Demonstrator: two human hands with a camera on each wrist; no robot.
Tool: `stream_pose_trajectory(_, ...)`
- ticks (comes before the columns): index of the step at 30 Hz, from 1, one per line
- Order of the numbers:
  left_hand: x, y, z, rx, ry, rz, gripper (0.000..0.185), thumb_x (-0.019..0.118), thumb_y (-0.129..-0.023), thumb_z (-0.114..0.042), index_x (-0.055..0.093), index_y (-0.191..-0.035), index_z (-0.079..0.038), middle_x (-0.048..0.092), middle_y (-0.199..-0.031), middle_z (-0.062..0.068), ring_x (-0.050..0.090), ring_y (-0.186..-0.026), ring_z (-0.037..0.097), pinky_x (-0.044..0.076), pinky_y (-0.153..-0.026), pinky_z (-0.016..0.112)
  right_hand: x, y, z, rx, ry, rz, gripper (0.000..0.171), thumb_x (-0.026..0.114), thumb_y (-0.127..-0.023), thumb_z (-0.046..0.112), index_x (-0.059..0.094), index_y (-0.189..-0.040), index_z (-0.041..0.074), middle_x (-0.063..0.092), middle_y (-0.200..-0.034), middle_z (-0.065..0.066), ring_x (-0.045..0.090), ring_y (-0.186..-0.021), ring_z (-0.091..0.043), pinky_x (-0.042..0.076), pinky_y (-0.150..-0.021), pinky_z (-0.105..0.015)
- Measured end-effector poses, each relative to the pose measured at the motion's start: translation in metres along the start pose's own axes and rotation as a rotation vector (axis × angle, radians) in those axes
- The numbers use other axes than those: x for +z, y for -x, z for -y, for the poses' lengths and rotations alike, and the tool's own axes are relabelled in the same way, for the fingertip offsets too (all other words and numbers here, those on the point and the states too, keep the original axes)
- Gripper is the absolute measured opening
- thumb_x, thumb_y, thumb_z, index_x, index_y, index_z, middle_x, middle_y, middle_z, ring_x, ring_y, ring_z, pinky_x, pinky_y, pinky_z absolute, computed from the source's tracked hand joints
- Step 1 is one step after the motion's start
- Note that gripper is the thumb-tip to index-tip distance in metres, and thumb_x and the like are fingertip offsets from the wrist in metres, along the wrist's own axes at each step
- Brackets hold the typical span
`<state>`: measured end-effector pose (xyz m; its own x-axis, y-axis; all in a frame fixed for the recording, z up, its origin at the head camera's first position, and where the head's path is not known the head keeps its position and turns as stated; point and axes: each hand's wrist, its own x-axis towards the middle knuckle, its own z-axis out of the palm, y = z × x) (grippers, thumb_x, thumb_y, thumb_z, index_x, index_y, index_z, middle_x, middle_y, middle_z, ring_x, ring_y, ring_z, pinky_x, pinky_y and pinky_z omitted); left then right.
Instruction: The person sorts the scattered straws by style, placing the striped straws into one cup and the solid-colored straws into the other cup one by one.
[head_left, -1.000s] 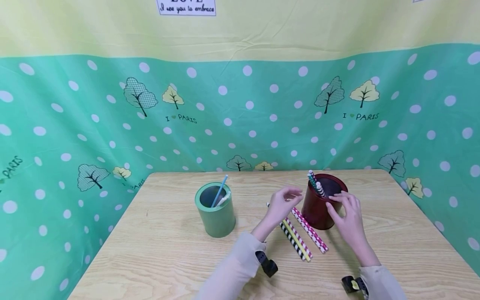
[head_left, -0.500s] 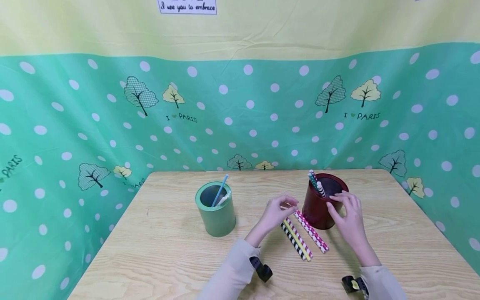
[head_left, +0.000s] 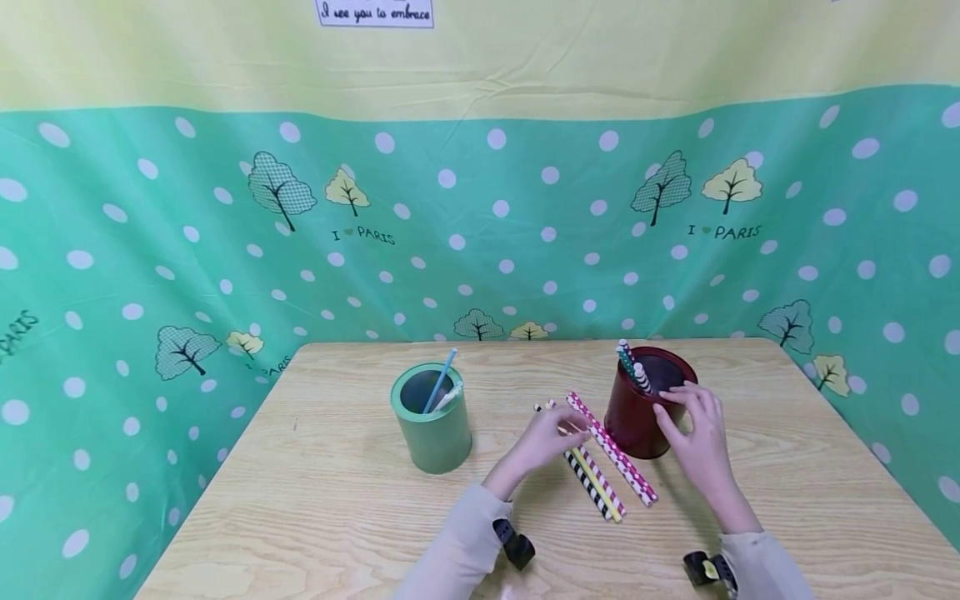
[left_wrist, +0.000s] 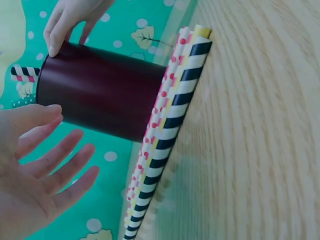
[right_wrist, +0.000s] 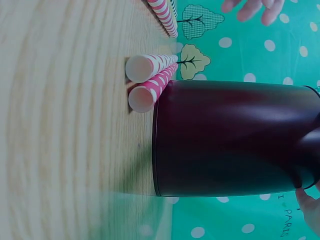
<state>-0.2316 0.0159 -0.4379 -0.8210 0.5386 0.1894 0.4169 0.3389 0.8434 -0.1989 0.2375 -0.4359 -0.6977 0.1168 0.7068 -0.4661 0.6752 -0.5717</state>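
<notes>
A dark red cup (head_left: 633, 421) stands on the wooden table (head_left: 337, 517) with striped straws (head_left: 630, 367) leaning out of it. My right hand (head_left: 693, 429) holds the cup, fingers at its rim and thumb on its side, as the left wrist view confirms (left_wrist: 70, 20). Several paper straws (head_left: 600, 471) lie side by side just left of the cup's base: black-striped, yellow and pink-dotted. My left hand (head_left: 551, 433) hovers low over their far ends. Its fingers (left_wrist: 60, 167) are spread and straight and hold nothing. In the right wrist view the cup (right_wrist: 235, 137) fills the frame beside the straw ends (right_wrist: 150, 80).
A green cup (head_left: 433, 433) with a blue straw (head_left: 438, 382) and a white one stands to the left of the straws. Green dotted fabric (head_left: 150, 250) walls the table at the back and on both sides. Bare wood lies in front of the cups.
My left hand has come down and back from beside the red cup's rim to just above the straws on the table. My right hand has stayed on the cup.
</notes>
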Motion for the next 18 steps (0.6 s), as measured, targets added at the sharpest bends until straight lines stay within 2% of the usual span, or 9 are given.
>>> stream_pose_trajectory(8,0.000,0.003,0.006,-0.026,-0.063,0.058,0.023,0.060,-0.082,-0.013,0.061,-0.103,-0.002,0.063,-0.095,0.003,0.056,-0.085,0.009,0.044,-0.071,0.015,0.000,0.000,0.001,0.014,0.008,0.007,0.018,0.065,-0.073,-0.002,0.060,-0.090,-0.003,0.050,-0.104,-0.020,0.036,-0.107,-0.037,0.027,-0.088,-0.048)
stream_pose_trajectory(15,-0.002,0.004,0.009,-0.020,-0.147,0.122,0.020,0.062,-0.081,-0.011,0.063,-0.101,-0.008,0.063,-0.098,-0.001,0.057,-0.093,0.013,0.045,-0.082,0.025,0.000,0.000,0.000,0.019,0.010,0.009,0.017,0.065,-0.074,-0.001,0.060,-0.091,-0.004,0.049,-0.104,-0.021,0.036,-0.107,-0.037,0.027,-0.087,-0.050)
stream_pose_trajectory(18,-0.003,0.004,0.012,-0.028,-0.165,0.158,0.020,0.064,-0.080,-0.010,0.063,-0.100,-0.008,0.063,-0.097,-0.001,0.057,-0.093,0.013,0.044,-0.082,0.024,0.000,0.000,0.000,0.018,0.009,0.008,0.017,0.065,-0.074,-0.001,0.060,-0.091,-0.004,0.049,-0.104,-0.022,0.036,-0.108,-0.038,0.027,-0.087,-0.051)
